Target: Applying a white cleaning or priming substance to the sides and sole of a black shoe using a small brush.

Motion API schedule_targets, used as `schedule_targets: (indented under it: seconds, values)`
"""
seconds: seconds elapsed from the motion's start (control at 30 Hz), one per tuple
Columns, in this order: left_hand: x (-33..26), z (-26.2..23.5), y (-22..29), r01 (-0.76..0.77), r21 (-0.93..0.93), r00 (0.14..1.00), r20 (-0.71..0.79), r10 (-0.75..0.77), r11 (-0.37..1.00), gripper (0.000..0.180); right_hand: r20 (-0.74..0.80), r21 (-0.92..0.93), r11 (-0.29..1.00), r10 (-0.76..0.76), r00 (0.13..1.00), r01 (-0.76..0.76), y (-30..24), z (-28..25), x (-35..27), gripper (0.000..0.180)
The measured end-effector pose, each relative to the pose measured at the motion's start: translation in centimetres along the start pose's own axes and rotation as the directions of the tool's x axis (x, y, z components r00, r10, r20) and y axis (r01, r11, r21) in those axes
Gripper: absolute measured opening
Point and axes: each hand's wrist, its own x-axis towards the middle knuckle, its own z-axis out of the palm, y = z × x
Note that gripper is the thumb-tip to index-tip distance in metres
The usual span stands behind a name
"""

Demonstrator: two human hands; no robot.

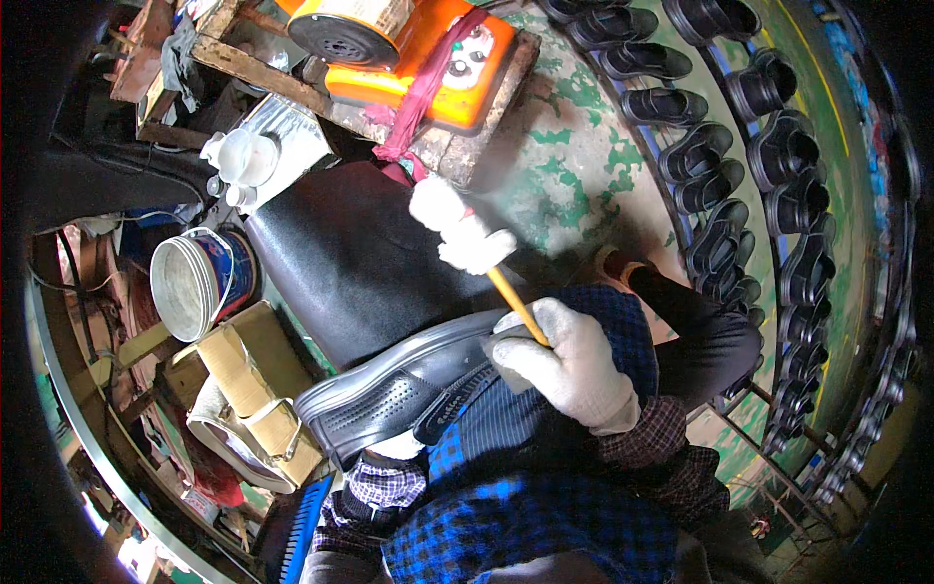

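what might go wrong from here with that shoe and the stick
The black shoe lies tilted across the lap; the left hand is mostly hidden, so its grip is hard to judge, and the shoe might slip.
The thin yellow stick could twist in the gloved right hand.
The white wad at its far end might brush the black surface nearby.

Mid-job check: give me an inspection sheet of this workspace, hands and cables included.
Surface: black panel, smooth, with glossy patches.
Job's things: black shoe above the lap; wooden stick tipped with a white wad.
Clutter: bucket, cardboard box and white containers at left.
Hands: gloved right hand grips the stick; left hand mostly hidden.
Cables: unclear in the dark left side.
Surroundings: orange machine at top; rows of black shoes at right; worn green floor.
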Motion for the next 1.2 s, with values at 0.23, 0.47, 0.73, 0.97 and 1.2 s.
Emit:
schedule_targets:
  seconds: [0.23,0.47,0.73,0.97,1.2]
  values:
    - [1.1,2.9,0.9,0.029,0.042,0.997,0.064,-0.031,0.999,0.053,0.137,-0.593,0.685,-0.432,0.891,0.423,0.9,0.6,0.3,0.028]
    - [1.2,3.3,1.2,0.053,-0.064,0.995,0.087,-0.048,0.996,0.05,0.199,-0.776,0.42,-0.546,0.814,0.471,0.8,2.8,1.3,0.024]
    - [1.1,4.3,0.7,0.047,0.054,0.994,0.1,-0.053,0.997,0.054,0.01,-0.726,0.591,-0.502,0.865,0.351,0.5,4.5,3.4,0.018]
    - [0.9,4.1,0.8,0.135,-0.19,0.991,0.022,-0.134,0.972,0.064,-0.056,0.024,0.997,-0.073,0.996,0.075,-0.7,1.2,2.3,0.018]
    - [1.5,4.5,0.5,0.038,-0.009,0.997,0.071,-0.037,0.999,0.056,-0.132,-0.306,0.94,-0.199,0.971,0.151,1.0,1.8,1.0,0.013]
